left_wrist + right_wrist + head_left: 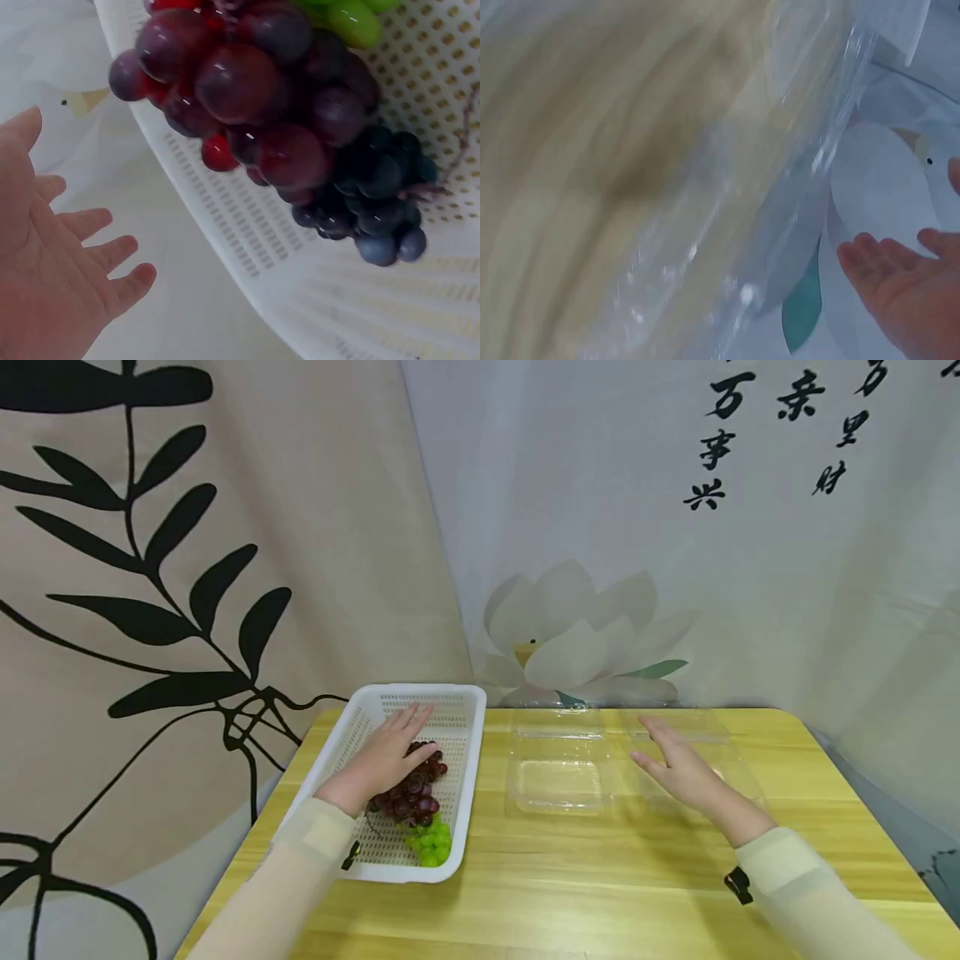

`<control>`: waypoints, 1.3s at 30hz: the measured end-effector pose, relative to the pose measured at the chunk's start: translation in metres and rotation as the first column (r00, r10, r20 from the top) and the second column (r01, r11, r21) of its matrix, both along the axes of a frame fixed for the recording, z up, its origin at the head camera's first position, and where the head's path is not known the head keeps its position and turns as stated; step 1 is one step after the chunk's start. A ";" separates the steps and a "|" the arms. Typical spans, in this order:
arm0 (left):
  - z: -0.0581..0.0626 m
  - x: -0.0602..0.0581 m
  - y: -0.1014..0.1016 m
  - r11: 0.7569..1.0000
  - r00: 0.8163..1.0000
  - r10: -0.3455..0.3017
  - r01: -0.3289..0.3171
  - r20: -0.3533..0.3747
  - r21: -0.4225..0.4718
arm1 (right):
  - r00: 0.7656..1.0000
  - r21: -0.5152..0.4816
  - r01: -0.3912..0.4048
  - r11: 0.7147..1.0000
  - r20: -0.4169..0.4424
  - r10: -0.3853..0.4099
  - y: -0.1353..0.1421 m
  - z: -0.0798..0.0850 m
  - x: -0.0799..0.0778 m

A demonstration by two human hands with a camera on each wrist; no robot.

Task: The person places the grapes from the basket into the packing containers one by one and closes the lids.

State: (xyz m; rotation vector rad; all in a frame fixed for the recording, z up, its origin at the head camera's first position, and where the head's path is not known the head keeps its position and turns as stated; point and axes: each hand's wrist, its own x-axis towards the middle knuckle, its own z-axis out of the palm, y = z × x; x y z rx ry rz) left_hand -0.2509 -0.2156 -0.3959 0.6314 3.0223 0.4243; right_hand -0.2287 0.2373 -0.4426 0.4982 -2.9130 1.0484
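Observation:
Over the white perforated basket (459, 793), my left hand (382, 760) hovers with its fingers spread. Beneath it lie dark red grapes (411, 797), with a small bunch of green grapes (431, 843) at the near end. The left wrist view also shows a cluster of small blue-black grapes (379, 195), and the left hand (60, 255) holds nothing there. My right hand (682, 770) is above a clear plastic container (738, 768), fingers extended. A second clear container (558, 785) stands to its left. In the right wrist view, the right hand (907, 277) is likewise bare.
The wooden table (540, 893) carries the basket at its left and the containers toward the back. A printed curtain (345, 527) hangs right behind the table's far edge.

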 end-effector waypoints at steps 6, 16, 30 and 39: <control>-0.005 0.005 -0.016 0.999 1.000 0.018 -0.018 0.010 0.034 | 0.999 -0.091 0.036 0.995 0.044 -0.033 -0.020 -0.009 0.001; -0.002 0.014 -0.037 0.997 0.998 0.045 -0.048 0.049 0.065 | 0.982 -0.128 0.124 0.984 0.158 -0.104 -0.044 -0.017 0.000; -0.003 0.020 -0.048 0.993 0.983 -0.096 0.085 0.156 0.076 | 0.945 -0.096 0.195 0.976 0.285 -0.161 -0.065 -0.028 -0.007; -0.008 0.018 -0.049 0.996 0.914 -0.074 0.049 0.398 0.073 | 0.933 -0.108 0.228 0.968 0.310 -0.185 -0.070 -0.037 -0.010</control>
